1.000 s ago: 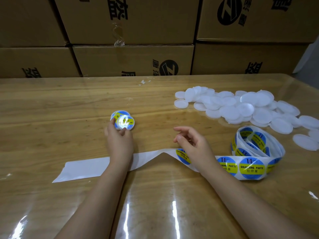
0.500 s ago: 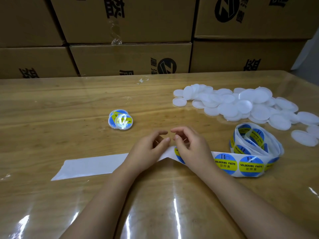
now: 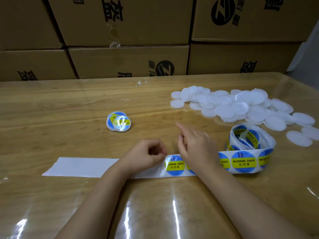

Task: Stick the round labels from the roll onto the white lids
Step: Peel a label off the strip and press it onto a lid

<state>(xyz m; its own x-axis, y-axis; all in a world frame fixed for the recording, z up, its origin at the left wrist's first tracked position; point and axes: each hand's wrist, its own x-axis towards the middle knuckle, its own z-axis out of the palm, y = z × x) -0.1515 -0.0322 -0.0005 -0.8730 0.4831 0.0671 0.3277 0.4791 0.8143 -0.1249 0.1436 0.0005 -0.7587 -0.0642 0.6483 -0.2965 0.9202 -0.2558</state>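
A strip of blue and yellow round labels (image 3: pixel 243 162) runs flat across the table from a loose roll (image 3: pixel 251 138) at the right. My left hand (image 3: pixel 146 156) has its fingers curled and pinches the strip's upper edge beside the first label (image 3: pixel 174 165). My right hand (image 3: pixel 196 149) lies over the strip just right of that label, fingers stretched toward the table's middle. A pile of white lids (image 3: pixel 233 107) spreads across the right back. Two labelled lids (image 3: pixel 119 122) sit stacked left of centre.
Bare white backing paper (image 3: pixel 81 166) trails left from my left hand. Stacked cardboard boxes (image 3: pixel 127 61) wall off the table's far edge. The wooden table (image 3: pixel 51 109) has a glossy clear cover.
My left hand left the labelled lids and came right to the strip. The strip's raised fold has flattened. My right hand's fingers have straightened over the strip.
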